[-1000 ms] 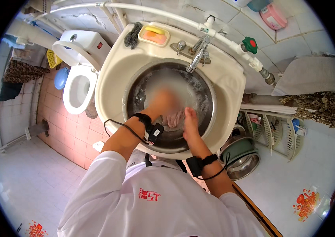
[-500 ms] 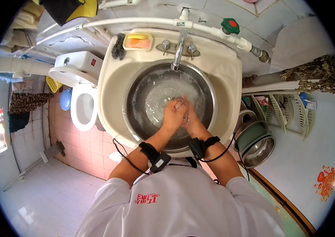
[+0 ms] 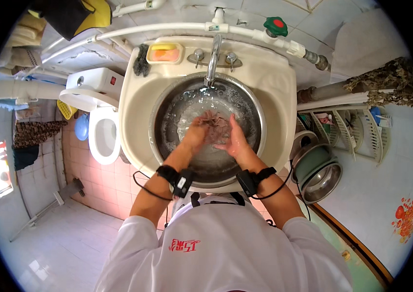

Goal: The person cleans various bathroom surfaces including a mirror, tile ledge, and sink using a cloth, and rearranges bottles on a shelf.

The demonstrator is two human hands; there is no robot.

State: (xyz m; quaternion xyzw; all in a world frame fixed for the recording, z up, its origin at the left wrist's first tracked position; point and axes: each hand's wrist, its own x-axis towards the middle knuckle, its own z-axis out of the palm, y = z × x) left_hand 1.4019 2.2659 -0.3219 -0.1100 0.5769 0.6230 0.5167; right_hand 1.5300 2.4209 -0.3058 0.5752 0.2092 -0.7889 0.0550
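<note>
A crumpled pinkish-brown cloth [image 3: 216, 126] is spread loosely in the soapy water of a metal basin [image 3: 157, 146], which sits in the cream washbasin [image 3: 133, 121]. On the cloth's left side, my left hand [image 3: 195, 136] has its fingers curled into the cloth, with their tips hidden. My right hand [image 3: 237, 140] is open at the cloth's right edge, thumb and fingers apart. Above the basin's far rim hangs the chrome faucet [image 3: 213, 61]. Dark straps with small boxes and cables circle both my wrists.
A soap dish [image 3: 165, 53] with yellow and orange pieces sits beside a dark scrubber [image 3: 142, 61] on the back ledge. To the left stands a white toilet [image 3: 104, 136]. Stacked basins [image 3: 319, 177] and a plastic rack [image 3: 357, 134] are at the right.
My hands were clasped tightly together around the cloth. They have parted, the right hand has opened, and the cloth has loosened out between them.
</note>
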